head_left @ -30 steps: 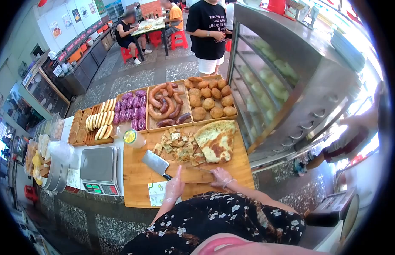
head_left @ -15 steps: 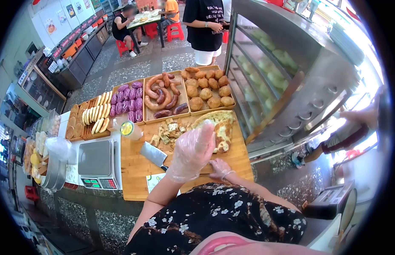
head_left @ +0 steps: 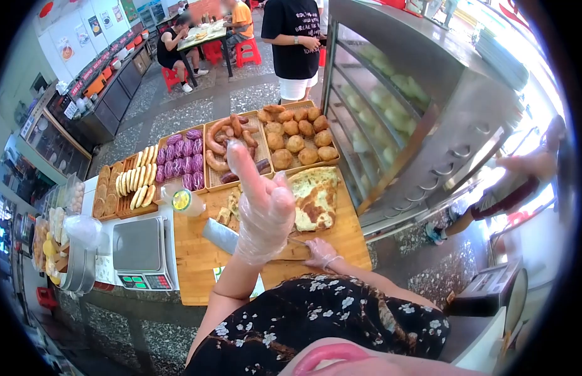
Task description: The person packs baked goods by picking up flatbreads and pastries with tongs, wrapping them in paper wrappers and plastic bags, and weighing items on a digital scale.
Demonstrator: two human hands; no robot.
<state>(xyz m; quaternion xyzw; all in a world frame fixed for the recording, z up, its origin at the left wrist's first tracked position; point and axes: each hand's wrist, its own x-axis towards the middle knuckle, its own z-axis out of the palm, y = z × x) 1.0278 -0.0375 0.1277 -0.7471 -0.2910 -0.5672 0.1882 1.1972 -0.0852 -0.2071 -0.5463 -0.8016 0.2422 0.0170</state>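
Observation:
My left hand (head_left: 263,216), in a clear plastic glove, is raised over the wooden board (head_left: 194,276). Its index finger points forward and the others are partly curled, with nothing in it. My gloved right hand (head_left: 321,253) is low at the board's near side. Its fingers close over a thin, long object I cannot make out. A cleaver (head_left: 218,235) lies left of my left wrist, its handle hidden behind it. A browned flatbread (head_left: 315,197) lies beyond my right hand. Cut flatbread pieces (head_left: 226,213) are partly hidden by my left hand.
Beyond the board stand trays of sausages (head_left: 217,143), purple buns (head_left: 181,156) and fried balls (head_left: 295,144). A cup with a yellow label (head_left: 183,202) and a scale (head_left: 139,244) are on the left. A glass steamer cabinet (head_left: 391,113) stands right. A person (head_left: 294,44) stands opposite.
My left hand has moved forward and left, and its index finger now points out toward the sausage tray. My right hand stays low on the board. The view has shifted slightly.

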